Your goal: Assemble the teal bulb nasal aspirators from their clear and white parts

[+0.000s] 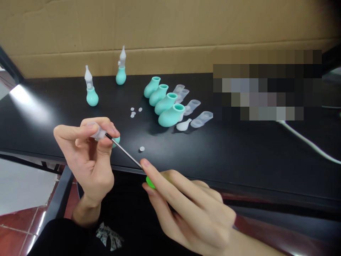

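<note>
My left hand (93,153) pinches a translucent plastic piece (99,132) between thumb and fingers, above the table's front edge. My right hand (186,209) is closed on the green handle (150,182) of a screwdriver. Its metal shaft (125,153) slants up to the left, and the dark tip meets the opening of the translucent piece. Part of a teal bulb (116,141) shows behind my left fingers. A small round whitish disc (142,149) lies on the table to the right of the shaft.
Several teal bulbs (167,116) stand in a slanted row on the black table (239,153), beside translucent parts (201,119) and a white tip (183,125). Two assembled teal pieces (92,96) (120,76) stand at the back left. Small clear discs (132,113) lie mid-table. A white cable (311,142) runs right.
</note>
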### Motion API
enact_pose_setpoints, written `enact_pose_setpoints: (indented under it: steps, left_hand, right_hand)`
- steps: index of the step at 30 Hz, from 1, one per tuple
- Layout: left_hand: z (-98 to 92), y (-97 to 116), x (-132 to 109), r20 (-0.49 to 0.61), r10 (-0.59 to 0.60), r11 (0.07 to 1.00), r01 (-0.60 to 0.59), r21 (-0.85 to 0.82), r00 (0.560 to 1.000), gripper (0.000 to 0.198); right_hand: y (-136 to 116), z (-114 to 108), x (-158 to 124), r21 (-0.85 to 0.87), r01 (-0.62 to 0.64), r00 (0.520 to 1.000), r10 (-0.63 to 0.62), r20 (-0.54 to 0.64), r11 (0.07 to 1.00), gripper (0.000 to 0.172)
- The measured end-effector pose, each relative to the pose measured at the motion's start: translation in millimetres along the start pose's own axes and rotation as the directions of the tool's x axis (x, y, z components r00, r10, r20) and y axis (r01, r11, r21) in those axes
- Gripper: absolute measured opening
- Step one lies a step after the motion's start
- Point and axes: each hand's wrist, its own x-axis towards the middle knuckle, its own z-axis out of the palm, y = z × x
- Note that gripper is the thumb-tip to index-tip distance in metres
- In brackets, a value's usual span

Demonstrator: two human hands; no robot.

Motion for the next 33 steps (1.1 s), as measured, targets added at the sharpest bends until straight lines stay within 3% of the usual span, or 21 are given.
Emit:
enact_pose_setpoints:
  steps: [5,11,15,19,25,28,31,33]
  left_hand:
    - [1.9,-8.6,0.4,0.044,0.081,0.991,-0.075,-0.113,0.996,0.026]
    - [6.2,-11.4,0.2,0.028,0.065,0.967,-0.056,-0.248,0.997,0.026]
    - [12.1,-8.3,-7.9,0.057,-0.006,0.955,0.023,-0.297,0.998,0.023]
    - [18.8,-5.9,-11.2,0.009,0.002,0.961,0.001,-0.277,1.0,0.024]
    - [17.9,-6.1,-10.0,0.073,0.027,0.948,-0.002,-0.319,0.997,0.021]
    - [15.1,-7.0,-8.7,0.1,0.061,0.963,-0.032,-0.268,0.993,0.019]
    - [13.2,-6.6,-5.7,0.136,0.143,0.971,-0.113,-0.21,0.98,0.025]
    - [12.5,-5.2,-4.0,0.158,0.197,0.969,-0.168,-0.18,0.968,0.026]
  right_hand:
    - [-1.9,6.2,-2.8,-0.069,0.011,0.998,-0.015,-0.06,0.998,0.039]
    - [-1.3,6.8,-3.8,-0.164,0.067,0.996,-0.074,-0.041,0.984,0.033]
    - [-1.2,5.9,-0.8,-0.198,0.084,0.993,-0.098,-0.064,0.977,0.04]
    - [-0.9,4.8,2.7,-0.116,0.017,0.997,-0.026,-0.074,0.993,0.049]
    - [2.4,-2.5,-0.5,0.152,-0.096,0.994,0.102,-0.035,0.984,0.046]
    - [2.1,-8.8,6.1,0.481,-0.256,0.952,0.304,-0.023,0.839,0.035]
    - [-2.3,-15.3,27.8,0.778,-0.419,0.839,0.527,0.135,0.468,0.016]
    - [-5.4,-18.0,47.3,0.828,-0.522,0.77,0.53,0.354,0.205,0.029]
